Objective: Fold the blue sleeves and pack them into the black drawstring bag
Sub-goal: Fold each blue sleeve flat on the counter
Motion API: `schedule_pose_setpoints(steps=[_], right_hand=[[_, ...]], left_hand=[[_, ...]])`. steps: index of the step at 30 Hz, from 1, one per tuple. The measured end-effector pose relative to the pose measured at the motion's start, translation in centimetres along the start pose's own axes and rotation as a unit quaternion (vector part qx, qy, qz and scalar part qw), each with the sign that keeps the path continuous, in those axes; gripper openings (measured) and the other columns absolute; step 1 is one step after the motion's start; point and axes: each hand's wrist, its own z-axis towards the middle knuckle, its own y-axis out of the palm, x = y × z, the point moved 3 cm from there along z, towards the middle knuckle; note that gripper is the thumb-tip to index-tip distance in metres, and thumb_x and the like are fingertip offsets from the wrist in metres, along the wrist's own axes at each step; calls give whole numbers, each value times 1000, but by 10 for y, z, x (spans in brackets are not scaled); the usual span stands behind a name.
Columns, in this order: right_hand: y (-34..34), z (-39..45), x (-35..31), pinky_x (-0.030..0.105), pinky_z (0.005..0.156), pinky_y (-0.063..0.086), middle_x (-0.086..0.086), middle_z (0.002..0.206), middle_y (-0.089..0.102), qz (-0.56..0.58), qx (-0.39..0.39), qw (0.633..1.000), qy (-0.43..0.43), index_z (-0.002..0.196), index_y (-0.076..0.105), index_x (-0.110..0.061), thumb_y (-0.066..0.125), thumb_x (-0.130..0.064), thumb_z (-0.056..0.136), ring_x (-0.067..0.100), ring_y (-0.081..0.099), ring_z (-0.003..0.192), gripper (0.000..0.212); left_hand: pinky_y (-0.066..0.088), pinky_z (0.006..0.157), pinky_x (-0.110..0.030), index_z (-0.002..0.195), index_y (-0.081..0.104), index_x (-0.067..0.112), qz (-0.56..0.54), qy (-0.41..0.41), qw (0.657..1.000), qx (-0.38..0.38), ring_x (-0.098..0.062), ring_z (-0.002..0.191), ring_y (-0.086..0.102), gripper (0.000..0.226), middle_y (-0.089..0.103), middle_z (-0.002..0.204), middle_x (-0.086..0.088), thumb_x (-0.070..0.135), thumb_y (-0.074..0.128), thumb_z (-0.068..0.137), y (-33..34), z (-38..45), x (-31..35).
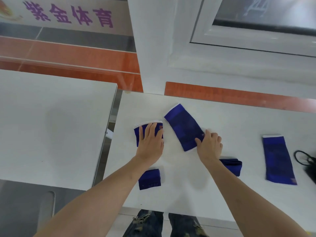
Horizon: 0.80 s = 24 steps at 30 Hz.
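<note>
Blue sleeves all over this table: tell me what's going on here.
A person is folding them. The left hand presses flat on a folded sleeve, while the right hand pinches the near end of an unfolded sleeve. Two folded ones lie nearer. Another flat sleeve waits to the right, beside the black drawstring bag at the edge. Nothing looks packed yet.

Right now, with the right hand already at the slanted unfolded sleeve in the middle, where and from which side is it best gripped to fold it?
Probably at the near, white-trimmed end of the slanted sleeve, coming from the right, where the right hand already pinches its corner. The sleeve lies flat and long, its far end pointing away to the left, so lifting the near end should carry it over onto the far end.
</note>
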Motion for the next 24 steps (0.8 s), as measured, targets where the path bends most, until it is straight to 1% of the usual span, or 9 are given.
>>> schedule_pose_setpoints(steps=[3,6,11,14,16,18,20,23,24], right_hand=[[-4,4,1,41,89,46,8,117,58,32,-2,999,2,117,62,-15,68,-32,97,30,53,109,27],[-13,0,5,38,75,51,0,102,65,170,-16,985,21,103,62,-19,64,-20,97,23,61,91,7],[-65,-29,12,16,59,46,-2,85,64,391,-6,920,23,97,63,-20,65,-13,97,8,52,67,7],[-101,-49,29,11,59,44,-3,87,65,419,11,908,-4,95,64,-23,66,-14,97,1,52,65,10],[-120,-61,46,14,60,44,-7,90,65,430,13,903,-7,95,61,-27,66,-16,98,4,53,67,13],[-136,-70,65,16,58,45,-6,90,65,446,13,895,-3,95,59,-27,65,-16,99,9,54,68,13],[-147,-75,87,17,58,45,-5,90,65,468,10,883,6,98,59,-23,65,-14,99,11,55,69,10],[-159,-75,125,22,66,45,-5,91,63,482,8,876,20,102,59,-19,65,-9,99,11,55,74,12],[-161,-74,140,24,69,45,-4,91,63,488,10,872,24,102,58,-20,65,-7,97,11,54,75,15]], left_hand=[[12,124,-55,138,48,20,-6,2,1000,-10,-28,148,26,36,37,154,-9,27,39,103,-1,-2,12],[17,124,-51,139,45,18,-27,19,999,-10,-27,145,31,36,41,150,-8,26,42,104,-6,-3,25],[31,120,-45,139,46,21,-99,66,993,2,-19,136,43,36,49,144,-1,24,48,104,-24,6,58],[46,106,-35,139,49,21,-200,5,980,-15,-16,120,54,35,54,136,1,24,47,105,-33,11,88],[50,87,-26,135,52,21,-323,-73,942,-58,-11,100,61,31,61,122,1,24,46,106,-36,6,112],[47,76,-21,130,55,20,-394,-111,906,-105,-8,91,62,28,67,111,1,27,45,106,-31,-1,141],[49,78,-22,125,56,20,-470,-151,856,-152,-12,93,67,26,70,112,-1,33,45,104,-24,-9,170],[57,88,-34,126,52,18,-604,-202,743,-204,-23,100,71,26,69,118,-9,30,50,103,-13,-16,218],[59,87,-34,130,50,18,-617,-197,736,-200,-24,101,70,29,66,120,-10,26,52,103,-10,-17,231]])
